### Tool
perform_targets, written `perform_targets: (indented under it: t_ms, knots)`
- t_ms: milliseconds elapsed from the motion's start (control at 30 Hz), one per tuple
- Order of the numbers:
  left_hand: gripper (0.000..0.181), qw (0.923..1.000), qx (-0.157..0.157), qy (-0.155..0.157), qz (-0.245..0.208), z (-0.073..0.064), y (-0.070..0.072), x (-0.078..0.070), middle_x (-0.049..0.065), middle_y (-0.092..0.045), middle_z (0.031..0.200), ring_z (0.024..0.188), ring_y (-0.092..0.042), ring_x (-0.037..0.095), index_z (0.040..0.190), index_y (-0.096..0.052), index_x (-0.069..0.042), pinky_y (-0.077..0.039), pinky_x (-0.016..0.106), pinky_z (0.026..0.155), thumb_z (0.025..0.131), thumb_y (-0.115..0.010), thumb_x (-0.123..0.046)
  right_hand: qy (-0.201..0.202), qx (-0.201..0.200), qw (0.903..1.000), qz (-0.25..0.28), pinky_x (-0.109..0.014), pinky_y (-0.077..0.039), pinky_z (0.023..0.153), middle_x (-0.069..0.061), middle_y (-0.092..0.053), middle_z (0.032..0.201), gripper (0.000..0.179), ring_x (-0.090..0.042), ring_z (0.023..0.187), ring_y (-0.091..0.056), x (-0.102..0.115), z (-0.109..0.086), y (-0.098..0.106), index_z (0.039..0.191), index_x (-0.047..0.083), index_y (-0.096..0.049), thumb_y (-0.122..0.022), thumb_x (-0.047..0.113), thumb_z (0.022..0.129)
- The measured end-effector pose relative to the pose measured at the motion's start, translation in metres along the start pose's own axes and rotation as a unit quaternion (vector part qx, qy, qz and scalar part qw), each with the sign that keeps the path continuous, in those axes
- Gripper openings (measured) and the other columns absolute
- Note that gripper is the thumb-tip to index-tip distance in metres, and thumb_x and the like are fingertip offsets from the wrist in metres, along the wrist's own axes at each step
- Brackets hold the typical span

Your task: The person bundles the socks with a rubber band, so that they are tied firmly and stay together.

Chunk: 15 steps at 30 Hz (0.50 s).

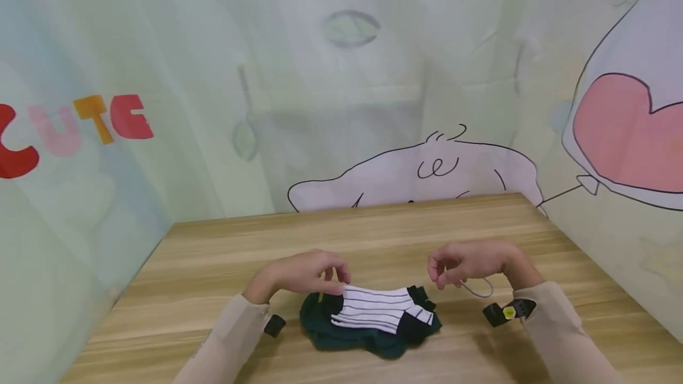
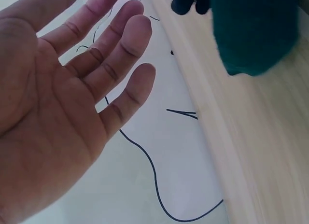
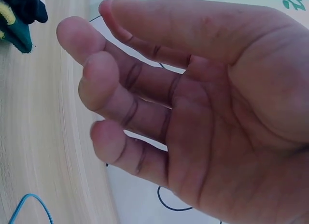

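Observation:
A white sock with thin dark stripes and black ends (image 1: 373, 307) lies on top of a dark green sock (image 1: 341, 339) on the wooden table. Over their left end hovers my left hand (image 1: 306, 271), its fingertips overlapping the striped sock's black edge in the head view. The left wrist view shows that hand's palm (image 2: 53, 108) bare, fingers relaxed, with green fabric (image 2: 256, 31) off to the side. My right hand (image 1: 472, 261) is raised just right of the socks. Its fingers (image 3: 128, 96) bend loosely and hold nothing; a corner of dark green fabric (image 3: 17, 26) shows beyond them.
The wood-grain table (image 1: 256, 236) backs onto a printed curtain (image 1: 203, 76). A thin cord loop (image 1: 482, 294) shows beneath my right hand. Small black wrist devices (image 1: 274, 326) sit at both cuffs.

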<state>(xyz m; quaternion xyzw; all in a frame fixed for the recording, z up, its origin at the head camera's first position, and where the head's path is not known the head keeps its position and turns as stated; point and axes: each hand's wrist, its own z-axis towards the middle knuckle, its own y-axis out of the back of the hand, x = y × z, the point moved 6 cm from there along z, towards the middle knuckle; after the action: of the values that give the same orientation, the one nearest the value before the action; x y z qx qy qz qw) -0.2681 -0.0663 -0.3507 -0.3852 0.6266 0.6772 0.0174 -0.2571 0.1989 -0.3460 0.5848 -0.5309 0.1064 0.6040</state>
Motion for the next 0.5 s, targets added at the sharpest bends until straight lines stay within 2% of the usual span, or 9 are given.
perform_targets:
  t_ms: [167,400,500]
  knots:
    - [0.022,0.9999,0.002,-0.011,-0.001,0.009,0.0,-0.006,-0.001,-0.066,0.108,0.092,-0.059,0.009,0.113,-0.067,-0.006,-0.051,0.029,0.085,0.098,-0.066,-0.022,-0.01,-0.013,0.9998,0.008,-0.027,-0.05,0.066,-0.007,-0.061,0.093,0.011,-0.019,0.078,-0.056,-0.005,-0.003,0.002,0.104,0.0,-0.058,-0.06,0.009,0.098]
    - [0.028,0.9998,0.015,0.014,0.0,0.022,-0.001,-0.009,0.004,-0.066,0.117,0.095,-0.059,0.008,0.121,-0.065,-0.008,-0.05,0.026,0.086,0.097,-0.067,-0.022,-0.022,-0.04,0.9989,-0.008,-0.035,-0.054,0.069,-0.007,-0.062,0.095,0.015,-0.029,0.083,-0.06,-0.011,-0.007,0.008,0.111,0.0,-0.059,-0.06,0.01,0.099]
    - [0.029,0.9998,0.017,0.008,0.009,0.026,-0.001,-0.013,0.004,-0.066,0.118,0.094,-0.059,0.008,0.123,-0.064,-0.008,-0.05,0.025,0.085,0.097,-0.066,-0.021,-0.03,-0.046,0.9984,-0.012,-0.035,-0.053,0.069,-0.007,-0.062,0.094,0.016,-0.029,0.082,-0.06,-0.013,-0.009,0.011,0.112,0.0,-0.059,-0.06,0.01,0.099]
